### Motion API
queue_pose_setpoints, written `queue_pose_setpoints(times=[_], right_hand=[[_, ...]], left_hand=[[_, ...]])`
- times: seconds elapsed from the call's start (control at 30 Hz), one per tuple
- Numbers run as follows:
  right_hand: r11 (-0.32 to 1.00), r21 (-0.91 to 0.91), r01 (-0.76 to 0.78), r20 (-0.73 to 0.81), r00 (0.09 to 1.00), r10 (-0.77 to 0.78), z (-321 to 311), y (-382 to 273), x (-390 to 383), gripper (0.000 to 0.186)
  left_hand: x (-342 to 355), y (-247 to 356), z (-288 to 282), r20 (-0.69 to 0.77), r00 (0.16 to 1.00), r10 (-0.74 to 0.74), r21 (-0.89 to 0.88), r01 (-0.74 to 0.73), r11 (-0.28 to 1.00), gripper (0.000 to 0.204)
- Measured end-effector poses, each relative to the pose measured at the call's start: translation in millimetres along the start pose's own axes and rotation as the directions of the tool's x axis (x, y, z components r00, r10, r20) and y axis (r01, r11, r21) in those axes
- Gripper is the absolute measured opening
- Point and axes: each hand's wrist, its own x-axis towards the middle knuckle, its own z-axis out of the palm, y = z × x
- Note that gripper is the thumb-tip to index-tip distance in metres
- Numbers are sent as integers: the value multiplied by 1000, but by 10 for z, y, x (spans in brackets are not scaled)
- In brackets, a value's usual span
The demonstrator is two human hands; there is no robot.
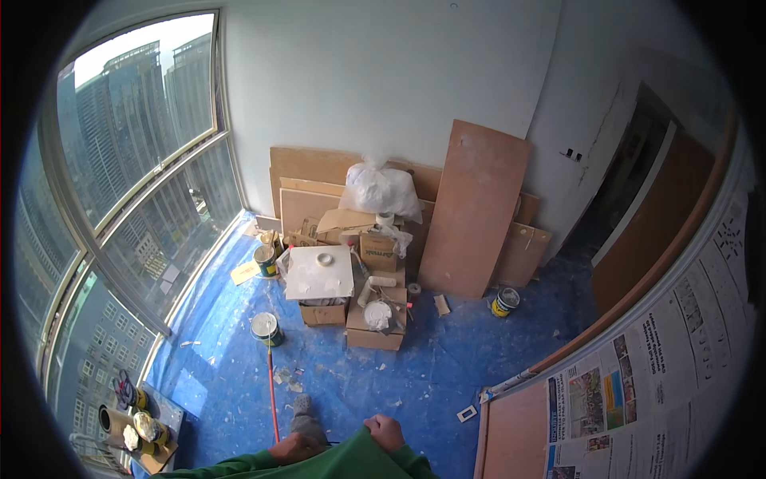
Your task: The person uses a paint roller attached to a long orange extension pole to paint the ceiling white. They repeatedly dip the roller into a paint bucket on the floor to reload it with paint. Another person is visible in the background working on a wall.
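Sheeting, blue plastic (447, 383), spreads across the floor; what stands on it?

"Ahead, a group of brown cardboard boxes (323, 315). Nearer is the slender red pole (273, 391), low and left of centre."

Which way does it run?

"Lengthwise, almost straight away from the body. Its far end comes up to a round can with a whitish top (267, 338); whether they touch, I can't tell. Its near end reaches the bare left hand (289, 449), much the nearer of the two."

Does that hand grip it?

"Can't tell; the fingers are hidden. The bare right hand (388, 433) is curled into a fist by the green shirt, nothing visible in it. The pole lies ahead and left of it."

And room around the pole?

"Sheeting shows on both sides, with a grey-covered foot (303, 411) just right of the pole. Farther right lies a small white rectangular frame (467, 413)."
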Motion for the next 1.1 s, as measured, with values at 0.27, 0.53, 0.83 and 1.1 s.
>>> queue_pose_setpoints(times=[0.27, 0.53, 0.83, 1.1], right_hand=[[990, 73, -121, -112, 985, 128, 443, -172, 602, 30], [828, 109, -551, 499, 751, 434, 1189, -532, 1541, 23], [953, -177, -247, 438, 847, 301, 3362, -146, 2418, 15], [950, -269, -155, 374, 893, 252, 4214, 345, 2779, 14]], left_hand=[[186, -313, -445, -15, 964, -265, -492, 224, 841, 30], [461, -1720, -1395, 280, 845, -456, -622, 521, 584, 19], [1410, -5631, -1246, -213, 528, -822, -528, 646, 551, 23], [2372, -7985, -1087, -270, 244, -931, -358, 873, 333, 46]])
